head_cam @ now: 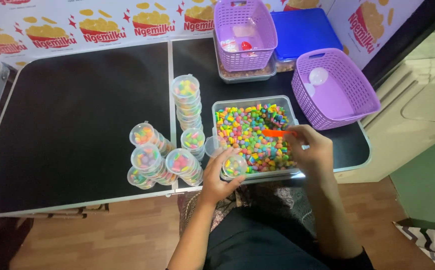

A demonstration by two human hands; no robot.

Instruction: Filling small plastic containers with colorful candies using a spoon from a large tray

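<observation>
The left hand (pixel 221 172) holds a small clear cup (pixel 235 165) with some candy in it, at the near edge of a clear box (pixel 254 101) full of colourful candy. The right hand (pixel 311 150) holds an orange scoop (pixel 276 133) over the box. Stacks of filled cups (pixel 170 145) stand just beside the box on the black table (pixel 72 125).

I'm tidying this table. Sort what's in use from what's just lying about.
In use: left hand holding a small clear cup; right hand holding an orange scoop; clear tub of coloured candies; stacked filled cups.

Lying about: two purple baskets; blue lid.
</observation>
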